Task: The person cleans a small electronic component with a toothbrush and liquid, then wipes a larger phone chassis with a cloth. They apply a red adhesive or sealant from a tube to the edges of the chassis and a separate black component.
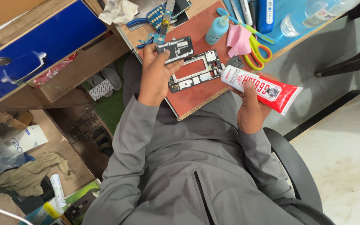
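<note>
We see our left hand [155,77] grasping one dark phone part [175,48] just above the phone frame [194,71] on the red mat [196,93], our right hand [251,110] clenched on one red glue tube [263,88] beside the frame, with one scissors [258,52], one pink cloth [238,40] and one blue bottle [216,30] beyond it.

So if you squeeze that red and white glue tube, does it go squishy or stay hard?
Probably squishy: the glue tube has a flat crimped end, like soft tubes. It looks light, since the right hand holds it alone. It likely won't roll far.
</note>
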